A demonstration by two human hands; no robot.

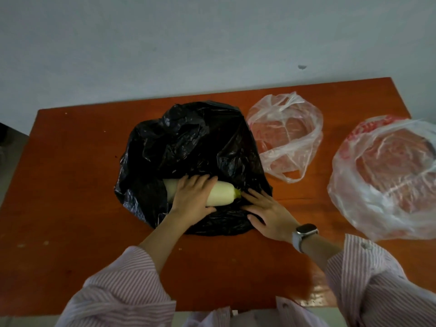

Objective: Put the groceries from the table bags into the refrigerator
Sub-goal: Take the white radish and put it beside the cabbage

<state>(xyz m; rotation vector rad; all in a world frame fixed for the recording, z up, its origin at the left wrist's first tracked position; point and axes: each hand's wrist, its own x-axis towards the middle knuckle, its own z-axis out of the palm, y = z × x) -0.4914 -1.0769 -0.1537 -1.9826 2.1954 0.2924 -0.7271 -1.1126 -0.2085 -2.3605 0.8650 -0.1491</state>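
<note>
A crumpled black plastic bag lies open in the middle of the orange-brown table. A pale white radish lies across the bag's near part. My left hand lies over the radish's middle, fingers wrapped over its top. My right hand rests flat with spread fingers on the black bag just right of the radish's yellowish tip, a watch on its wrist.
Two clear plastic bags lie on the table's right side: a smaller one at the back and a larger one with red print at the right edge. A pale wall stands behind the table.
</note>
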